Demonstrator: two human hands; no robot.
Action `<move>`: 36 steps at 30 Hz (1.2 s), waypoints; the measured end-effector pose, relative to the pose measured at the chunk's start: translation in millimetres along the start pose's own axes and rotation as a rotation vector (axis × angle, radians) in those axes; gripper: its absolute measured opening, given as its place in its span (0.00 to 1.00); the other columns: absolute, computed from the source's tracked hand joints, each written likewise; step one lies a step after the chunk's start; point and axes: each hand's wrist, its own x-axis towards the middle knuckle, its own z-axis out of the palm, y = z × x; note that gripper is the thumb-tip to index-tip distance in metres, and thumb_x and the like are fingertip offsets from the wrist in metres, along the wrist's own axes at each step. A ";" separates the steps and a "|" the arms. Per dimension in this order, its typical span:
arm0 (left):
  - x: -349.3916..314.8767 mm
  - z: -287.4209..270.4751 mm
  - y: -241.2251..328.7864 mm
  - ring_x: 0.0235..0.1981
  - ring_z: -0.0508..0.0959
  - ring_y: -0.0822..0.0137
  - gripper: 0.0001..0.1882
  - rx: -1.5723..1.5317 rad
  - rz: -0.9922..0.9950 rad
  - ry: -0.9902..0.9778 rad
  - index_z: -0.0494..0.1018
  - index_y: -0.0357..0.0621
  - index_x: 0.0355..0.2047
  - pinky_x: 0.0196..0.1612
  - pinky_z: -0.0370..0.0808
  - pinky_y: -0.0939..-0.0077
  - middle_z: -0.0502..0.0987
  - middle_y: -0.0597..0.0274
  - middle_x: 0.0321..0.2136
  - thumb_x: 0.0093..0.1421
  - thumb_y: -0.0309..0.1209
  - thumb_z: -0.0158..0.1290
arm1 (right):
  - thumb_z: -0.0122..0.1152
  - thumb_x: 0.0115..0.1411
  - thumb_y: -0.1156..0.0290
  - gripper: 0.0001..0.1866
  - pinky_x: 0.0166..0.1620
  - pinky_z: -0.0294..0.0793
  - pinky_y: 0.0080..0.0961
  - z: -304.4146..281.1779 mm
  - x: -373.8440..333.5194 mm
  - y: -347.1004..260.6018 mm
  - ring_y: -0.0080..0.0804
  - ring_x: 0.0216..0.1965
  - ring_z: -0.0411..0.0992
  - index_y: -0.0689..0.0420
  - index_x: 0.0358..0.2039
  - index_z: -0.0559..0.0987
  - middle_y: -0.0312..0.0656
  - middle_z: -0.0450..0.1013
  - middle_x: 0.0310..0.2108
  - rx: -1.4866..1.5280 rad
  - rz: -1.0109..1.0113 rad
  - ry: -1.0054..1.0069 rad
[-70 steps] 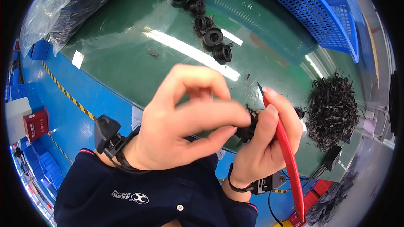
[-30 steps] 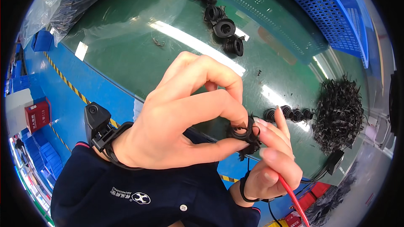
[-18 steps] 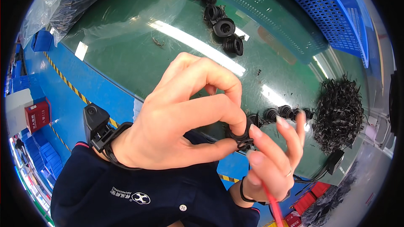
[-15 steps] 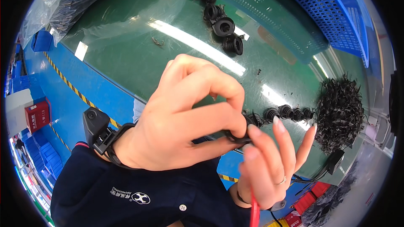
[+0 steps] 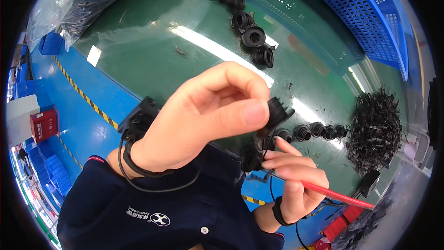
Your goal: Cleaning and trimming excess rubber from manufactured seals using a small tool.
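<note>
Left hand point(image 5: 203, 115) pinches a black grommet point(image 5: 276, 111) at frame centre; right hand point(image 5: 293, 180) grips a red tool point(image 5: 337, 195) at its 5 o'clock; finished row point(image 5: 319, 130) at 3; pile point(image 5: 374, 129) looks mostly undone.

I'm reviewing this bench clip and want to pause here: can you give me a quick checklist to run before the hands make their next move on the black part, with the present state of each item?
1. Left hand has the black rubber part pinched between thumb and fingers: ok.
2. Right hand has the red-handled tool in its grip: ok.
3. Tool tip visible and placed on the part: cannot tell, the tip is hidden behind the fingers.
4. Row of finished black grommets on the green table is apart from the hands: ok.
5. Pile of black scraps is away from the work: ok.
6. Part seated fully: cannot tell, the left thumb covers it.
</note>
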 end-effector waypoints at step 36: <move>-4.8 16.5 0.5 0.26 0.65 0.76 0.14 -0.196 -0.128 0.014 0.62 0.43 0.33 0.30 0.62 0.83 0.67 0.62 0.27 0.57 0.40 0.45 | 0.55 0.49 0.65 0.12 0.50 0.60 0.41 5.1 16.9 -8.0 0.44 0.43 0.68 0.58 0.31 0.74 0.42 0.74 0.31 -0.459 -0.315 -0.021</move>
